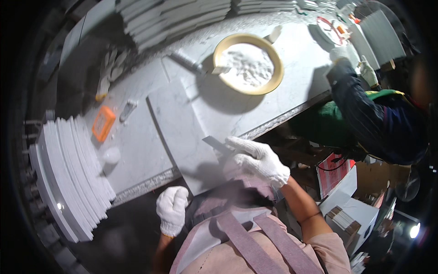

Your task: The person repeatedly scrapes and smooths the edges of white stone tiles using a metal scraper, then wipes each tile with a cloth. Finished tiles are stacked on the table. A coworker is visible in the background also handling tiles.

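A pale grey marble-look slab (175,121) lies across the worktop in front of me, its near end jutting past the front edge. My right hand (261,160), in a white knit glove, is closed around a flat scraper (216,144). The blade points left over the slab's near part; the grip is hidden in the fingers. Beside the slab's near left corner, my left hand (172,210), also gloved, is curled into a fist with nothing visible in it. A yellowish bowl (279,68) of white paste or powder stands farther back, with a small tool (221,70) on its rim.
Stacked pale slabs (68,178) stand at the left, and more (173,18) at the back. An orange-framed object (103,123), a small tool (127,111) and gloves (111,73) lie on the left. At right, a co-worker's dark sleeve (351,93) reaches over the worktop (299,55).
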Demonstrator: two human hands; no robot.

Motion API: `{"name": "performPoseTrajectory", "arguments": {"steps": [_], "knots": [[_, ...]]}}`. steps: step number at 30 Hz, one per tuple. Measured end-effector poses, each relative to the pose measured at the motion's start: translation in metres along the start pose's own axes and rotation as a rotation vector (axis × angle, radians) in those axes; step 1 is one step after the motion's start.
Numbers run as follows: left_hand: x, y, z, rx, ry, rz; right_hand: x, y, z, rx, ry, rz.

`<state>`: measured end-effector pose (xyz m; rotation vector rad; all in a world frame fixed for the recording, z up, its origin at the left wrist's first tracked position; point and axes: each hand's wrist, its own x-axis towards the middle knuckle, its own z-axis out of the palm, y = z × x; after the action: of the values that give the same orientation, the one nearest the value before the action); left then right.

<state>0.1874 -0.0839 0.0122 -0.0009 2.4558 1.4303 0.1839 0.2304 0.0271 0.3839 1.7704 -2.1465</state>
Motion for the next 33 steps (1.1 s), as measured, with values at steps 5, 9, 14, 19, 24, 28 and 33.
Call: {"name": "performPoseTrajectory", "arguments": {"steps": [5,9,14,19,24,28,33], "knots": [[0.017,0.02,0.015,-0.049,-0.063,0.205,-0.006,-0.013,0.005,0.207,0.146,0.03],[0.031,0.04,0.031,-0.113,-0.096,0.29,-0.004,-0.026,-0.006,0.366,0.343,-0.062],[0.04,0.063,0.046,-0.014,-0.158,0.366,0.001,-0.029,-0.02,0.618,0.51,-0.167],[0.049,0.085,0.056,0.07,-0.139,0.428,-0.008,-0.031,-0.025,0.706,0.488,-0.233],[0.053,0.098,0.062,-0.1,-0.261,0.318,-0.013,-0.035,-0.024,0.617,0.507,-0.241],[0.054,0.104,0.069,-0.218,-0.365,0.215,-0.017,-0.034,-0.021,0.579,0.515,-0.238],[0.073,0.112,0.084,-0.5,-0.329,0.183,-0.028,-0.02,-0.009,0.301,0.336,-0.183]]}}
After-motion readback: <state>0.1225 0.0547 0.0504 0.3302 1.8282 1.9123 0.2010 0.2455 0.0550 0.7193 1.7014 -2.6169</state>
